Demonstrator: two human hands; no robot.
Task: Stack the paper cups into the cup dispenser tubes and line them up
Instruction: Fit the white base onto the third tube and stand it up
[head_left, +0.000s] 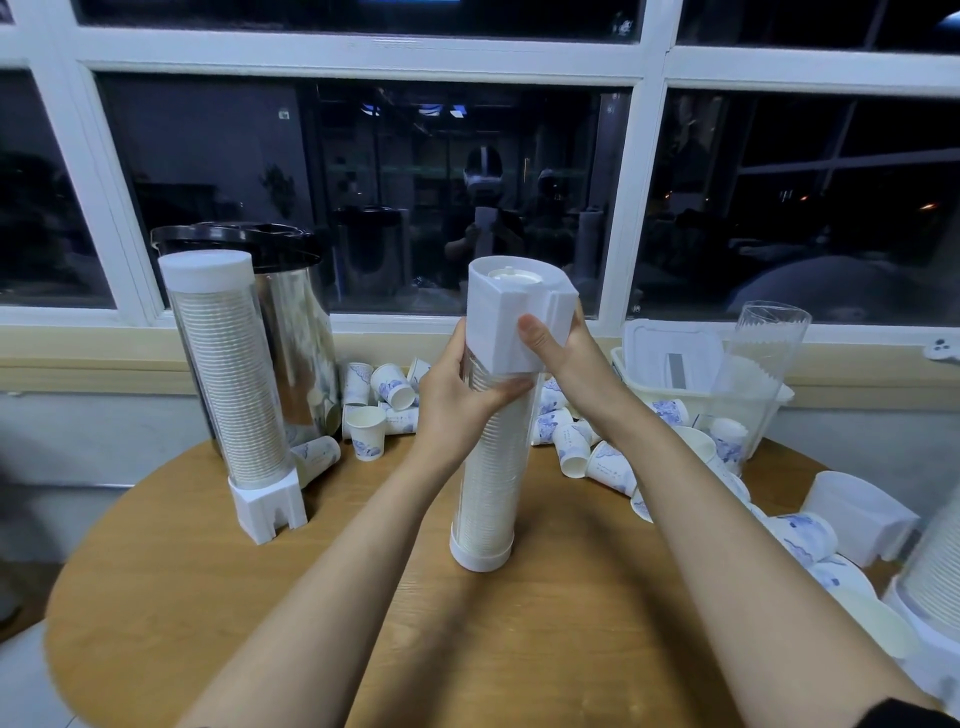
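A clear dispenser tube (493, 478) packed with stacked paper cups stands on its white cap at the middle of the round wooden table (218, 597). Its white base piece (511, 312) sits on the upper end. My left hand (457, 400) grips the tube just under that piece. My right hand (563, 348) grips the white base piece from the right, thumb across its front. A second filled tube (234, 374) stands upright on its white base at the left. Loose paper cups (571, 447) with blue prints lie scattered behind and to the right.
A steel urn with a black lid (291, 322) stands behind the left tube. A white plastic basket (691, 384) holds an empty clear tube (758, 374) at the back right. A loose white base (857, 514) and part of another filled tube (935, 571) sit at the right edge.
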